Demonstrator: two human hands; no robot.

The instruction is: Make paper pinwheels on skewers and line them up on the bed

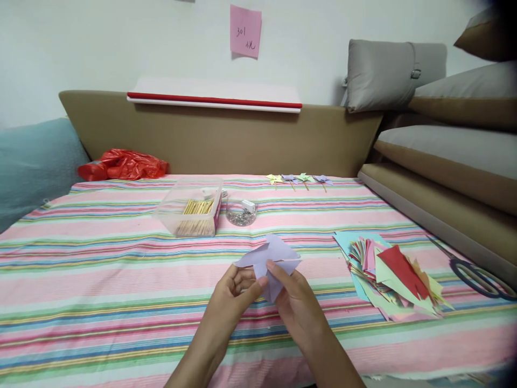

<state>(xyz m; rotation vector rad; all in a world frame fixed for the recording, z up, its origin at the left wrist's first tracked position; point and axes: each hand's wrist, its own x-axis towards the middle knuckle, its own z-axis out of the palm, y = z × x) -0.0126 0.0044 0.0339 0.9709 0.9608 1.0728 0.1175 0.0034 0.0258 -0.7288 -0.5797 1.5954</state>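
A piece of lilac paper [278, 248], cut and partly bent into pointed flaps, is held up over the striped cloth near the middle. My left hand [234, 293] grips its lower left part, with the thumb on the front and the fingers curled behind. On the right side, my right hand [297, 296] holds the same paper, its thumb pressing close to the centre and its other fingers behind. Both thumbs are near each other on the paper.
Beyond my hands are a clear box of wooden sticks [197, 215] and a round dish of pins [241, 217]. Small paper pinwheels [305, 178] lie at the back. Paper scraps [393, 275] and scissors [476, 275] are at right, beside stacked cushions [452, 188].
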